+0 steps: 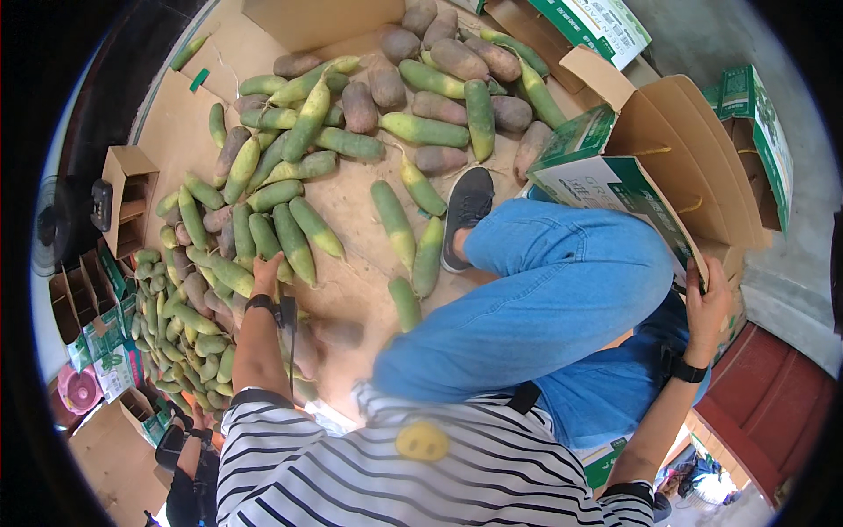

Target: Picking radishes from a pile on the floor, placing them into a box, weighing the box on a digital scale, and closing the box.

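Note:
Many green radishes (294, 244) and reddish-purple radishes (360, 107) lie in a wide heap on cardboard before me and to my left. My left hand (267, 275) reaches into the heap and touches the lower end of a green radish (265, 236); whether its fingers close around it is unclear. On the right, my right hand (707, 296) grips the near edge of an open green-and-white carton (649, 191), fingers at its rim. The carton has raised brown flaps and a yellow cord handle; its bottom is hidden from view.
More cartons stand at the upper right (754, 138) and at the left (95, 316). A small divided cardboard box (128, 197) and a pink basin (79, 390) are at the left. Another person's arm (190, 454) shows at the lower left. My bent knee and shoe (467, 211) lie between the hands.

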The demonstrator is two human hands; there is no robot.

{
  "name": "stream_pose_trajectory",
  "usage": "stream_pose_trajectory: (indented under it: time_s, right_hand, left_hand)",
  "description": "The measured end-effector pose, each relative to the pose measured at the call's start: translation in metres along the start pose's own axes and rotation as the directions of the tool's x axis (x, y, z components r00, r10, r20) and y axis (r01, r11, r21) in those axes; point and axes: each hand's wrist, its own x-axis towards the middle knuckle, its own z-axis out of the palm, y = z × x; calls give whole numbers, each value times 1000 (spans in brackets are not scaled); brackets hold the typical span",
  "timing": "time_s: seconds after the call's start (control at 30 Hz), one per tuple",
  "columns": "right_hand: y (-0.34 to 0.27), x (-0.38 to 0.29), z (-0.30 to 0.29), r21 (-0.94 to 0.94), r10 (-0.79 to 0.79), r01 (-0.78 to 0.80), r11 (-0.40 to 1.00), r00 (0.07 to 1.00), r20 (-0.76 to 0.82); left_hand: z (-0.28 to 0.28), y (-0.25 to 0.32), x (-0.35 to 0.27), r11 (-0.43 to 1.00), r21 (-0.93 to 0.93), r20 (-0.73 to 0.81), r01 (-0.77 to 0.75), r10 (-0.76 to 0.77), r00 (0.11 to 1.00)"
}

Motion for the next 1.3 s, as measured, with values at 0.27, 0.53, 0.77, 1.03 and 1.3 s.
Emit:
stream_pose_trajectory:
  time_s: [0.27, 0.53, 0.77, 1.03, 1.3]
  right_hand:
    - [3, 0, 0, -56, -11, 11, 998, 1000, 5]
    - [2, 1, 0, -52, -18, 17, 999, 1000, -6]
    - [5, 0, 3, -27, -33, 33, 999, 999, -20]
    - [1, 3, -2, -64, -23, 22, 998, 1000, -6]
    - [-15, 4, -5, -85, 3, -1, 996, 1000, 18]
  left_hand:
    - [4, -4, 8, 996, 0, 83, 87, -87, 993]
    - [20, 4, 5, 997, -48, -75, 67, -71, 995]
    - [10, 15, -21, 944, -123, 280, 306, -263, 923]
    - [97, 106, -79, 930, -365, 490, 33, 162, 856]
    - [168, 165, -119, 829, -396, 357, -395, 535, 766]
